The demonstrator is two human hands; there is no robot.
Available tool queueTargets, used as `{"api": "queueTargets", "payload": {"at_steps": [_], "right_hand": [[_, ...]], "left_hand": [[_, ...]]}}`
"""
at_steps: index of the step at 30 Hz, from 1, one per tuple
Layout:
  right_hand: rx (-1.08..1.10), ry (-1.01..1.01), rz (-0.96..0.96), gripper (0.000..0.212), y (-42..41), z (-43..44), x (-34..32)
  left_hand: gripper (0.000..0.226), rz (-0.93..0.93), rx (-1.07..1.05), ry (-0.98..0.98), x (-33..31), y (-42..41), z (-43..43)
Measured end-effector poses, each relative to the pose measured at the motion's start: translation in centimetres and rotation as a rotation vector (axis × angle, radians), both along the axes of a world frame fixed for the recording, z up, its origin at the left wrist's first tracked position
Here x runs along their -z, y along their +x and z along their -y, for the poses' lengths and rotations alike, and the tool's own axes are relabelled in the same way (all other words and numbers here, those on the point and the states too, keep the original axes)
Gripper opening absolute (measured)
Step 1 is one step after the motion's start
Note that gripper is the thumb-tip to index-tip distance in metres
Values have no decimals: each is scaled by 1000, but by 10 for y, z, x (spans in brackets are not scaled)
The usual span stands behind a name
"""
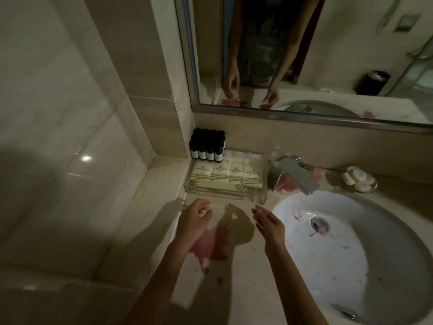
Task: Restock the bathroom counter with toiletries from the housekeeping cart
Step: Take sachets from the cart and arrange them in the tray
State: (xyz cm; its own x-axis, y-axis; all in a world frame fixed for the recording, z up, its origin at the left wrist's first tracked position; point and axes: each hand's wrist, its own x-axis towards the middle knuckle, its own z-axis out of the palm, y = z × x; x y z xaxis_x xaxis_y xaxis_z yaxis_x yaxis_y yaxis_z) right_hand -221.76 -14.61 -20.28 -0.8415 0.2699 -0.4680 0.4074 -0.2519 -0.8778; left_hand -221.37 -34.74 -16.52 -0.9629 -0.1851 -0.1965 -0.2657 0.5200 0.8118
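At 12 o'clock from the left hand (195, 219) and the right hand (269, 222), just beyond the fingertips, the clear tray (260, 195) sits in the back-left corner of the worktop (246, 285). Both hands are empty. The left hand has its fingers loosely curled around nothing. The right hand is held edge-on with its fingers straight and together. Neither hand touches the tray.

Procedure (judged): the step in hand appears to be a final squaring of the stocked tray.
1. Place one hand on each short wall of the tray, not on the contents.
2. Slide the tray parallel to the back wall. Do not tilt it, because the bottles would probably topple.
3. Keep it away from the pink stain (208, 245) at 6 o'clock of the tray.
4. Keep clearance from the tap (295, 174) at 3 o'clock of the tray. The basin (328, 242) lies at 4 o'clock.

Appearance: four cream packets (220, 172) lie side by side in the tray, each with a small printed title and wavy bands. More layers show through the front wall. Small dark bottles (207, 146) with dark caps and pale labels stand upright in tight rows at 11 o'clock of the tray. Whether they stand inside or behind it cannot be told.
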Motion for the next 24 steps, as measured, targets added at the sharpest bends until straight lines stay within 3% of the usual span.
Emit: {"api": "queueTargets", "payload": {"at_steps": [7,14,19,24], "right_hand": [[-67,82,-154,9,23,-13,-43],[-161,451,-390,6,38,-37,-98],[-313,831,-448,5,55,-59,-116],[-356,898,-420,8,72,-77,-124]], "left_hand": [[21,-164,119,-122,-55,19,-26],[20,-267,156,-210,-87,38,-50],[21,-211,183,-210,-80,56,-70],[20,-194,215,-190,-74,64,-88]]}}
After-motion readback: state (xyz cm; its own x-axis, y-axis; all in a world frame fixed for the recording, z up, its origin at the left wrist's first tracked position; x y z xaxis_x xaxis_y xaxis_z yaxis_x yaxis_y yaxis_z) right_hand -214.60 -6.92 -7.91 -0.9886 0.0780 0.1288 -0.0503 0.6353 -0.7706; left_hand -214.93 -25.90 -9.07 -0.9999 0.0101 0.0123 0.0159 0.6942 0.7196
